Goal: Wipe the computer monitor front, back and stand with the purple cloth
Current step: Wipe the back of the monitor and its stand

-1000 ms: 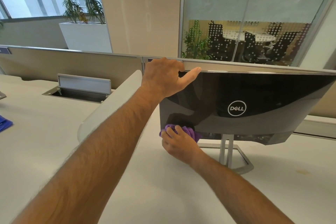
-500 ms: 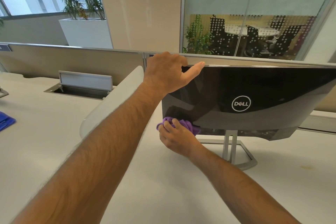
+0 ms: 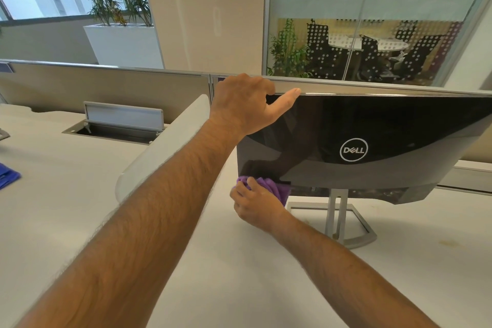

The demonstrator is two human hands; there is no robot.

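Purple cloth [image 3: 274, 188] is bunched in the right hand [image 3: 255, 205], whose fingers curl round it and press it against the lower left corner of the monitor [image 3: 372, 141]. Its glossy black back faces the camera, on a silver stand [image 3: 336, 214] on the white desk [image 3: 66, 221]. The left hand [image 3: 245, 104] grips the monitor's top left corner, fingers over the edge, thumb along the rim.
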